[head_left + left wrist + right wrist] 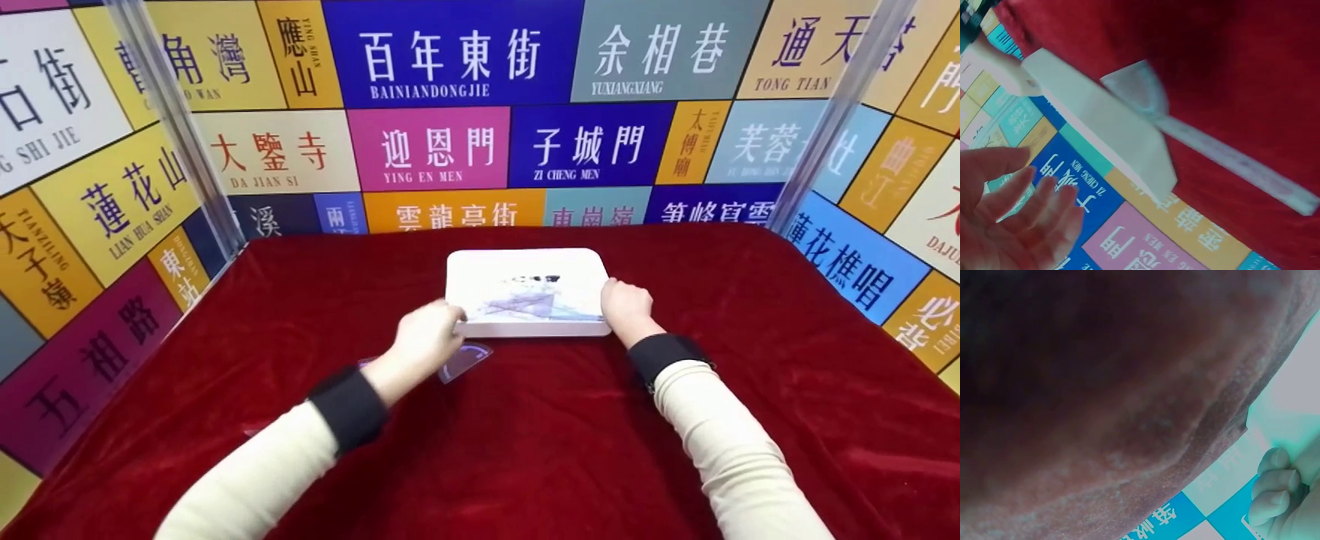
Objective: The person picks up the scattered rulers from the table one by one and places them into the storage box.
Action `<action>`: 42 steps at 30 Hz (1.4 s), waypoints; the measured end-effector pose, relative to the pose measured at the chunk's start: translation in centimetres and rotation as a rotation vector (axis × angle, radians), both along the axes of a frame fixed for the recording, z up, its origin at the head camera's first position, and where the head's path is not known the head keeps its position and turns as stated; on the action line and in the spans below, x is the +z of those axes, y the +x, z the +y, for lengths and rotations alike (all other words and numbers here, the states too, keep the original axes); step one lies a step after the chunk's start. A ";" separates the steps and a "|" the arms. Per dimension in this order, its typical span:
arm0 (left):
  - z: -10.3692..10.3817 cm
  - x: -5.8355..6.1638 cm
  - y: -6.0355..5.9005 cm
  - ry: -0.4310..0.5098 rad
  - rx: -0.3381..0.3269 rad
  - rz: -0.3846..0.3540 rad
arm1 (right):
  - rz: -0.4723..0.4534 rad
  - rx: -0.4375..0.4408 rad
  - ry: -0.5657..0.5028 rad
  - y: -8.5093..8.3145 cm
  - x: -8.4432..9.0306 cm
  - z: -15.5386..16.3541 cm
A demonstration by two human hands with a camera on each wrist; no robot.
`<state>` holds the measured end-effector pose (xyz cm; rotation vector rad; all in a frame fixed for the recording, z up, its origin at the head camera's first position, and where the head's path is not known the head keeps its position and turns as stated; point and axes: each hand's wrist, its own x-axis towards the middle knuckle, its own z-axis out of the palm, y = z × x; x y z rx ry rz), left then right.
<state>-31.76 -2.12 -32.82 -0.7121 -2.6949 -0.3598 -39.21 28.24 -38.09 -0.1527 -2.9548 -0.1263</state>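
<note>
A white box [529, 300] with rounded corners stands over the red cloth, showing a bluish-purple pattern on its upper face. My right hand [628, 309] grips its right end; in the right wrist view, curled fingers [1275, 486] lie beside the pale box. Near the lower left corner is my left hand [429, 337]. The left wrist view shows that hand with loosely bent, spread fingers and a gap between them and the box [1100, 124]. A clear protractor [465, 361] lies on the cloth beside the left hand, joined or next to a clear ruler [1241, 163].
Red velvet cloth [540, 442] covers the table. Panels with colourful Chinese place-name signs [450, 52] surround its back and sides. Clear upright posts [180, 135] stand at the two back corners.
</note>
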 end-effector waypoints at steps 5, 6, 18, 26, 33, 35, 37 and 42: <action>-1.8 -1.8 0.5 -0.061 0.036 -0.124 | 0.017 0.013 0.003 0.1 0.0 -0.1; -1.9 -2.2 0.5 -0.073 0.040 -0.153 | 0.025 0.016 0.005 0.1 0.0 -0.1; 0.0 -4.5 -1.2 -0.248 0.117 -0.264 | 0.003 -0.007 -0.004 0.0 0.1 -0.1; 1.0 -4.3 -2.9 -0.253 0.200 -0.414 | -0.003 -0.004 -0.011 0.2 0.1 -0.1; 0.9 -4.0 -3.0 -0.236 0.230 -0.509 | -0.009 0.007 -0.016 0.3 0.2 -0.2; 0.9 -3.9 -3.0 -0.233 0.240 -0.543 | -0.007 0.012 -0.013 0.3 0.2 -0.2; 0.9 -3.8 -3.0 -0.226 0.243 -0.559 | -0.006 0.014 -0.008 0.3 0.3 -0.2; 0.6 -3.8 -2.8 -0.193 0.241 -0.549 | -0.017 0.008 -0.005 0.2 0.2 -0.2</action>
